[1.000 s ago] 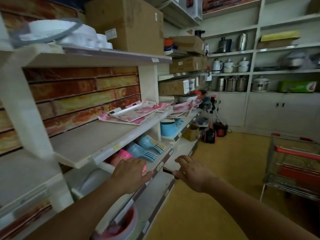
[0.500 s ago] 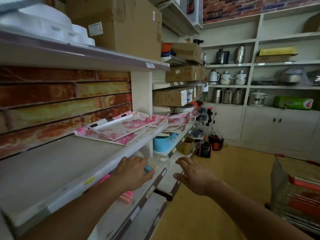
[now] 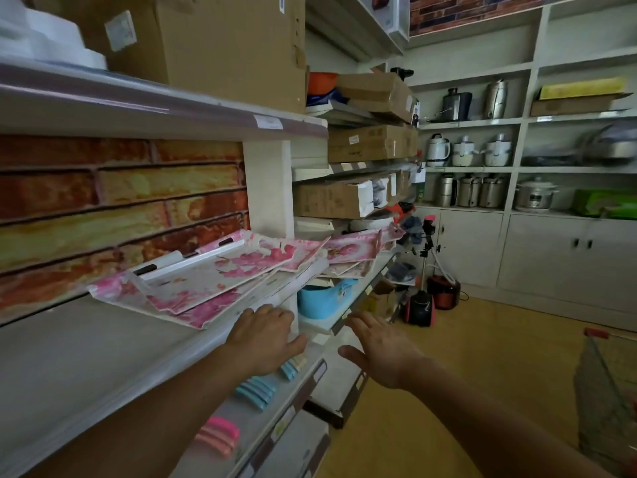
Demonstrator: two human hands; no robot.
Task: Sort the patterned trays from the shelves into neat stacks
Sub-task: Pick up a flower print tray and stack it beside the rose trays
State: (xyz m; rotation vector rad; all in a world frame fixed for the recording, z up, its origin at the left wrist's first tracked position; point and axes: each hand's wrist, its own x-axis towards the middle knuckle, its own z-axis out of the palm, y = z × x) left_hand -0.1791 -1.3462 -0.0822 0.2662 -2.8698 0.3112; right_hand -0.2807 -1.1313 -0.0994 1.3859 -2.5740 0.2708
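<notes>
Several pink-flowered white trays (image 3: 206, 281) lie in a loose, slanted pile on the white middle shelf (image 3: 86, 346), overhanging its front edge. More of the same patterned trays (image 3: 355, 250) lie on the neighbouring shelf bay to the right. My left hand (image 3: 265, 336) is stretched out flat just below and in front of the pile's near edge, fingers straight, holding nothing. My right hand (image 3: 382, 350) hovers beside it in the aisle, fingers spread, also empty.
Below the trays sit a blue plastic tub (image 3: 324, 298) and rows of blue (image 3: 256, 391) and pink scoops (image 3: 217, 434). Cardboard boxes (image 3: 220, 46) fill the upper shelves. A tripod (image 3: 427, 267) and a red appliance (image 3: 443, 291) stand on the floor; a shopping cart (image 3: 606, 391) is at right.
I have moved closer to the shelf and both hands have risen and reached forward toward the tray pile. The view has lifted, and the trays look larger and nearer.
</notes>
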